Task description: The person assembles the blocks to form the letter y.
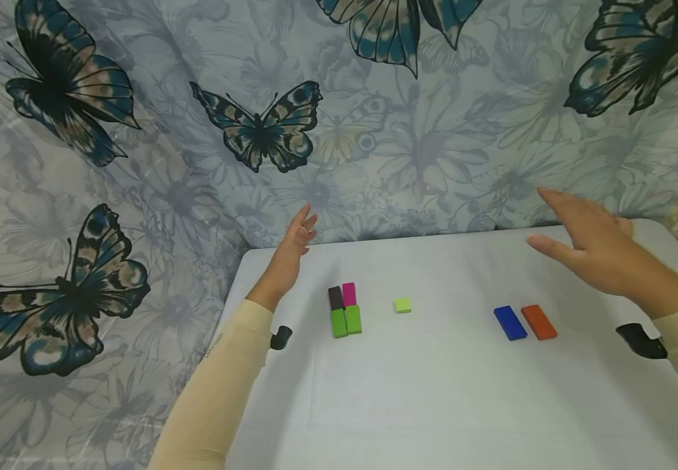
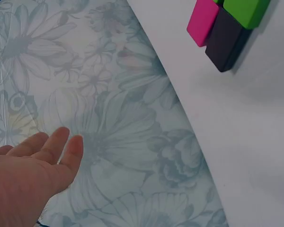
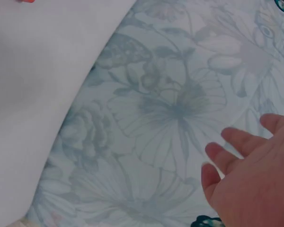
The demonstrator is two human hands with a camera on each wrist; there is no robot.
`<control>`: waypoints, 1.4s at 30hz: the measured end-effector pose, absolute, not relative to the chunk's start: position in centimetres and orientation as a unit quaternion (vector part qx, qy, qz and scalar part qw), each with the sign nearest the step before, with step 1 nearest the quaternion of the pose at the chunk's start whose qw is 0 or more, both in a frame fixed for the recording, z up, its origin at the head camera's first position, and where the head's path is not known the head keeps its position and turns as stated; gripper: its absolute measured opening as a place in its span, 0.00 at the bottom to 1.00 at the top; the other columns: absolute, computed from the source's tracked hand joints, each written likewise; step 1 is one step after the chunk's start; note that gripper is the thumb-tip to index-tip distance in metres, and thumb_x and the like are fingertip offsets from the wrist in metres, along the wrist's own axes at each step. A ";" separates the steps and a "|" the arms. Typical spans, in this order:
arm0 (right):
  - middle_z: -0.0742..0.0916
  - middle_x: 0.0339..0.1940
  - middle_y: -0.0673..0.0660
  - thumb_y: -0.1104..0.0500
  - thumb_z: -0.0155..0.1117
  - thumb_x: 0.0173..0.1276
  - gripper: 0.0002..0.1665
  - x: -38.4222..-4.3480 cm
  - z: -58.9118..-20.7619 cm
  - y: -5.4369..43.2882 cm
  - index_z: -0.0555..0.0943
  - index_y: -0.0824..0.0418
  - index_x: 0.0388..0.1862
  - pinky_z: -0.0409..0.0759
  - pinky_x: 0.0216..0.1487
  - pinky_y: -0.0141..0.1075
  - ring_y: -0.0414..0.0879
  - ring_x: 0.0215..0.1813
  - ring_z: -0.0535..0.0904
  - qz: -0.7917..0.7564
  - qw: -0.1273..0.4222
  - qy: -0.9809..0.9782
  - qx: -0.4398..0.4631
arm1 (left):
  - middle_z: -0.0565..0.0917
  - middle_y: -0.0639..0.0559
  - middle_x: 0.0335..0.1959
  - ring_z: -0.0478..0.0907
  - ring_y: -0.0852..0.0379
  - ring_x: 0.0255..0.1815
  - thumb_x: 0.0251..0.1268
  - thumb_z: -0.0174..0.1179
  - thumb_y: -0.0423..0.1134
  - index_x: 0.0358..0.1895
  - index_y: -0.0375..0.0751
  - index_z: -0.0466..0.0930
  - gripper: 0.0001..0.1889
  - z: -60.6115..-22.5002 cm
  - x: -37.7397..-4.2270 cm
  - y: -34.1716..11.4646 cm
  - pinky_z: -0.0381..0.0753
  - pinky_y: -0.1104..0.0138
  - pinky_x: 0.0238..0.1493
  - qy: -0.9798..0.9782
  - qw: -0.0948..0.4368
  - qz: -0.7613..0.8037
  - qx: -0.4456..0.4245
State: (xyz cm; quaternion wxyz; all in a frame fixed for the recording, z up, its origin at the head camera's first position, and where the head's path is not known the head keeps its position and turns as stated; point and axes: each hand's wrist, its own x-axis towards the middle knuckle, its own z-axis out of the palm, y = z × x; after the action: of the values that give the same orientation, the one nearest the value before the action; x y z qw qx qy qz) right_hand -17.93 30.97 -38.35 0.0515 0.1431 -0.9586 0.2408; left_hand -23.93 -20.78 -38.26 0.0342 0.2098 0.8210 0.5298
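Hanging released beyond the blocks, the left hand (image 1: 288,258) has its fingers loosely extended and holds nothing. Just inward of it and nearer the body, four blocks make a compact two-by-two group on the white surface (image 1: 409,398): a dark block (image 1: 335,298) and a magenta block (image 1: 349,294) at the far side, with a left green block (image 1: 339,323) and a right green block (image 1: 353,319) at the near side. Between the hands, closer to the left one, a small lime block (image 1: 402,305) lies alone. Farther along, inward of the right hand and nearer the body, a blue block (image 1: 510,323) and an orange-red block (image 1: 539,322) lie side by side, a narrow gap between them. The right hand (image 1: 600,245) is released too, thumb held apart, empty. The step looks like a pause in handling the blocks; picking one up would call for drawing a hand back, lowering it and pinching a block's sides, with the grouped ones easiest to disturb.
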 end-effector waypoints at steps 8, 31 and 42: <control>0.56 0.88 0.73 0.54 0.48 0.90 0.40 -17.1 -39.9 31.3 0.47 0.59 0.93 0.31 0.68 0.86 0.77 0.85 0.45 0.333 0.078 -0.921 0.185 | 0.68 0.39 0.82 0.66 0.33 0.79 0.68 0.32 0.89 0.91 0.49 0.44 0.60 -39.6 -23.5 -20.1 0.64 0.35 0.74 0.750 0.057 0.634 0.182; 0.69 0.83 0.58 0.42 0.35 0.93 0.35 -14.6 -45.9 31.9 0.51 0.44 0.93 0.71 0.56 0.22 0.35 0.67 0.73 0.569 0.071 -0.811 0.119 | 0.75 0.31 0.76 0.72 0.30 0.74 0.72 0.30 0.85 0.87 0.45 0.57 0.56 -46.3 -19.8 -15.9 0.70 0.39 0.73 0.576 0.107 0.804 0.107; 0.71 0.79 0.53 0.52 0.32 0.94 0.33 -12.8 -49.6 32.8 0.50 0.48 0.93 0.71 0.58 0.23 0.39 0.68 0.72 0.603 0.092 -0.789 0.074 | 0.74 0.30 0.75 0.69 0.27 0.74 0.77 0.32 0.82 0.85 0.41 0.59 0.53 -49.9 -18.3 -12.2 0.76 0.45 0.66 0.586 0.117 0.794 0.110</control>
State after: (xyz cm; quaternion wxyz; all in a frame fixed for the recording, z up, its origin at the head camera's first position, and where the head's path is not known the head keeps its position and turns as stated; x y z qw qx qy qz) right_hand -12.80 32.82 -49.62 0.0921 0.0735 -0.7888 0.6033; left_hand -18.28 -12.24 -49.91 0.1171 0.1104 0.5861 0.7941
